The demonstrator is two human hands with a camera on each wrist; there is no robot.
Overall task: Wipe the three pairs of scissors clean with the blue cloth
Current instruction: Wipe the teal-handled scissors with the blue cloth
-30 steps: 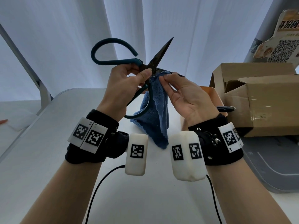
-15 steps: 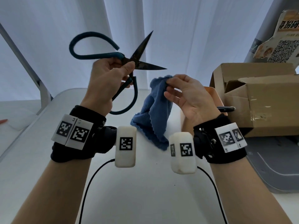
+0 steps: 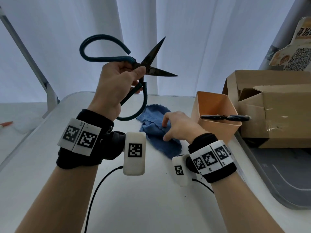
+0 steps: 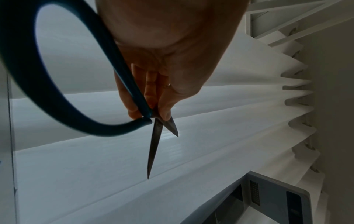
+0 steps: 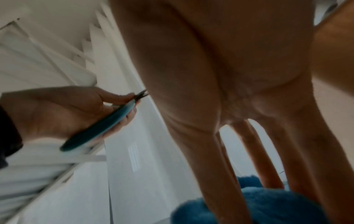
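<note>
So half a second back the right hand was holding the blue cloth up in the air next to the blades, and now the cloth is down on the white table in a crumpled heap with that hand on top of it. From the right wrist view the fingers look pretty straight, reaching down onto the fabric rather than bunched around it, so I'd call that touching, not gripping. The left hand has kept the big teal-handled scissors raised above the table, thumb and fingers clamped right at the pivot, blades spread apart and pointing away — they look dark and kind of rusty. Cloth and scissors are well apart now, when a second ago the cloth was wrapped on the blade. My read is this pair is done, or the person is re-folding the cloth for another pass; can't tell which. Another pair, the black scissors, lies across the rim of the orange bin beside the cardboard box. I can't spot a third pair anywhere, so there's likely still work left.
</note>
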